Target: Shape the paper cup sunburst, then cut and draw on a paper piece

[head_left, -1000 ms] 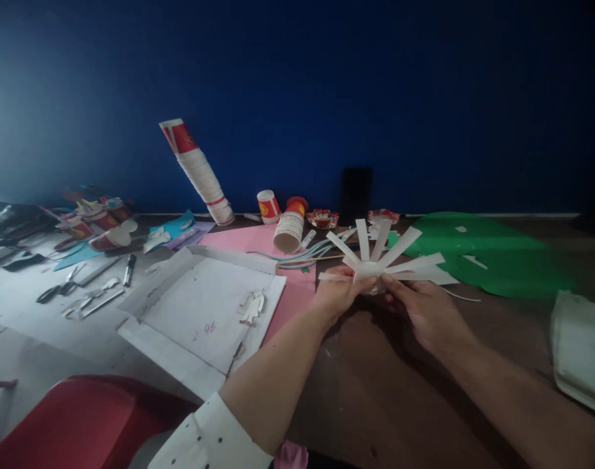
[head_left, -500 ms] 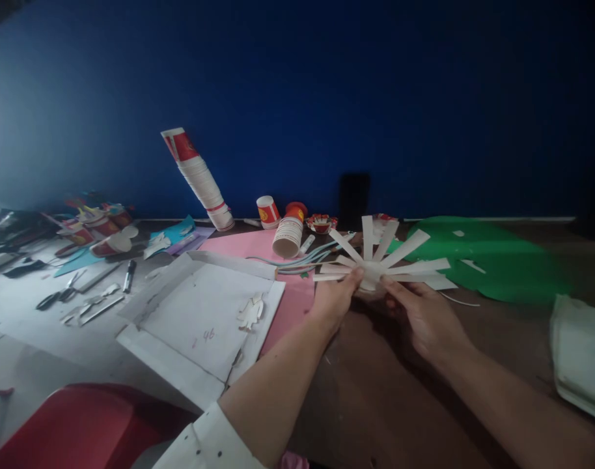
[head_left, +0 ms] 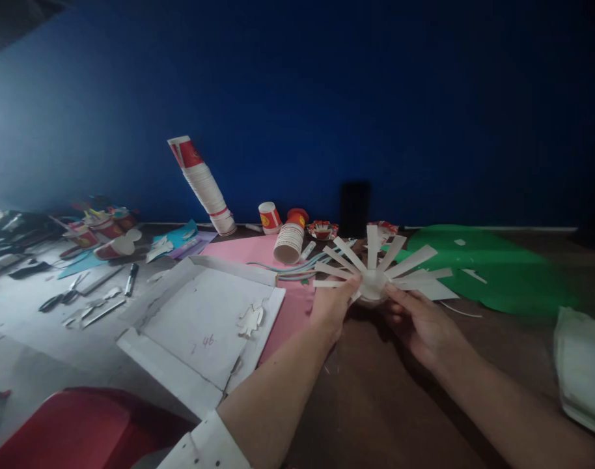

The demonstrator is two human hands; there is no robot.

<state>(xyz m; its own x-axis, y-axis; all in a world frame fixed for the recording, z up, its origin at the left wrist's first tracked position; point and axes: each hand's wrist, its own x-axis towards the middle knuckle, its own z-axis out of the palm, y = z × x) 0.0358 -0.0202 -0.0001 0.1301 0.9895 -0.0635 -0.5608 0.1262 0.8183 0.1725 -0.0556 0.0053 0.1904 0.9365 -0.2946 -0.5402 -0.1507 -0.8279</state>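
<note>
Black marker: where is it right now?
In the left part of the head view, the black marker lies to the right of the scissors and to the left of the shallow white box.

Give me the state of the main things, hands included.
Cut cup: strips splayed
Left hand: gripping cup
Right hand: gripping cup
Tall cup stack: standing on end
Short cup stack: on its side
Lone cup: upside down
Box: open
Scissors: lying flat
Marker: lying flat

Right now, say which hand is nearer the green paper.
Right. The right hand holds the right side of the strip-cut paper cup, in front of the green paper near its left end; the left hand holds the cup's left side, farther away.
</note>
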